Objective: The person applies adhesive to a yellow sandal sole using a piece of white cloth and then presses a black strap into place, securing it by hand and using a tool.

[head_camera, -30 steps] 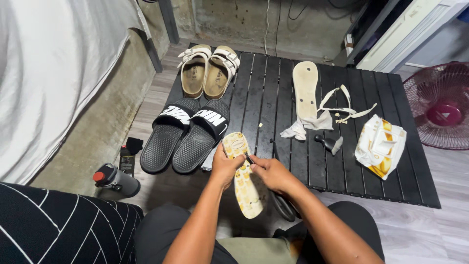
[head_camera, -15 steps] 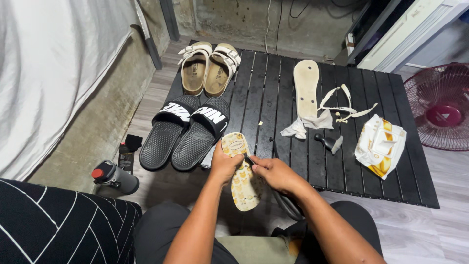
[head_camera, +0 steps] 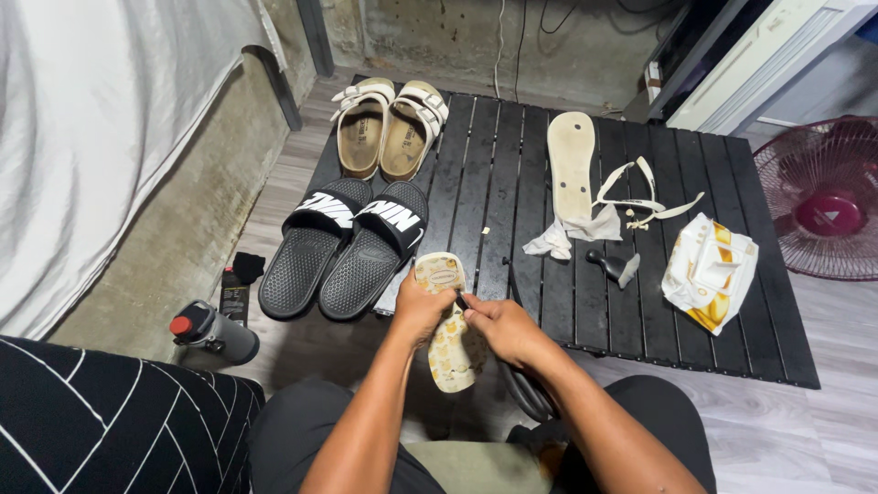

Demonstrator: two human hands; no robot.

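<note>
Left hand [head_camera: 419,311] wrapped around patterned flip-flop sole [head_camera: 450,340], held above black slatted table [head_camera: 732,329] near edge; right hand [head_camera: 501,327] pinching small dark tool [head_camera: 461,301] against sole; black slides [head_camera: 347,245] just beside

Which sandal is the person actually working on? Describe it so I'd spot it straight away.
Start at the black slatted table and go to its near edge, just right of the black slides. There the left hand holds a pale flip-flop sole, while the right hand meets it. Unlike the others, it is off the table, strapless and yellow-patterned.
</note>
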